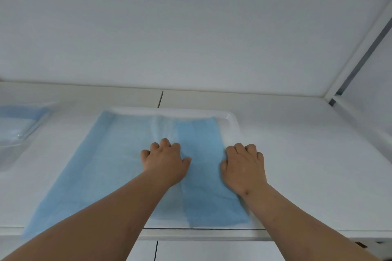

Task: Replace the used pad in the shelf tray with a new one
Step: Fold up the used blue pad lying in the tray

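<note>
Both hands, left (pixel 165 160) and right (pixel 244 165), press half-curled on the blue pad (pixel 118 163) in the tray (pixel 232 122), gripping nothing; its nine o'clock edge overhangs the shelf (pixel 307 154) and could bunch up if I push sideways.

**White shelf recess in even light**

A smooth white shelf surface (pixel 307 154) runs the full width, its front edge a pale lip. Behind it rises a plain white back panel (pixel 191 27). On the right a white framed side panel with a dark grey strip (pixel 360 59) slants away. Lighting is soft and shadowless.
</note>
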A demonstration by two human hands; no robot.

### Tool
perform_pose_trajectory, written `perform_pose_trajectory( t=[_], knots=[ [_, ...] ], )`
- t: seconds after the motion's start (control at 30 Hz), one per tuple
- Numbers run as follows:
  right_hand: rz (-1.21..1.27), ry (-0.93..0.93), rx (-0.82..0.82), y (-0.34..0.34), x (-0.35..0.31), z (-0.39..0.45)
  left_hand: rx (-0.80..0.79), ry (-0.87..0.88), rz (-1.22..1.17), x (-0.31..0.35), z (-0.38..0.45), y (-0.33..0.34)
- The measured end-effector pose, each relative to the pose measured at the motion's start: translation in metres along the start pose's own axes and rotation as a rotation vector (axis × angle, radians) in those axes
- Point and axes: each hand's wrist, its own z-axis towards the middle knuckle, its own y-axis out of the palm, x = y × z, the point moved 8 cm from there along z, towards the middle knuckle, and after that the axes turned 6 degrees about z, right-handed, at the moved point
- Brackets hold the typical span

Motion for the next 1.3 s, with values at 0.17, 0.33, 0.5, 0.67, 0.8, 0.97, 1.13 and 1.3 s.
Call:
perform_pose_trajectory(
  t=[0.17, 0.33, 0.5, 0.67, 0.8, 0.97, 1.13, 1.3],
  knots=[
    [0.043, 0.065, 0.019, -0.012, 0.0, 0.005, 0.009, -0.054, -0.163, -0.003, 0.005, -0.005],
    [0.053, 0.096, 0.019, -0.015, -0.008, 0.034, -0.003, -0.091, -0.291, -0.001, 0.023, -0.005],
    [0.053, 0.105, 0.006, -0.01, -0.009, 0.053, -0.026, -0.142, -0.436, 0.002, 0.035, 0.0],
    [-0.001, 0.075, -0.038, -0.01, -0.011, 0.065, 0.019, -0.145, -0.402, 0.005, 0.041, -0.004],
    [-0.011, 0.065, -0.024, -0.01, -0.008, 0.071, 0.066, -0.123, -0.445, 0.005, 0.048, -0.006],
    [0.081, 0.074, 0.059, -0.013, -0.005, 0.079, 0.084, -0.095, -0.91, 0.013, 0.051, -0.009],
    [0.019, 0.054, 0.056, -0.009, -0.008, 0.085, 0.036, -0.136, -1.061, 0.014, 0.056, -0.005],
    [-0.058, 0.0, 0.008, -0.003, -0.013, 0.088, 0.01, -0.023, -0.919, 0.025, 0.059, -0.011]
  ],
)
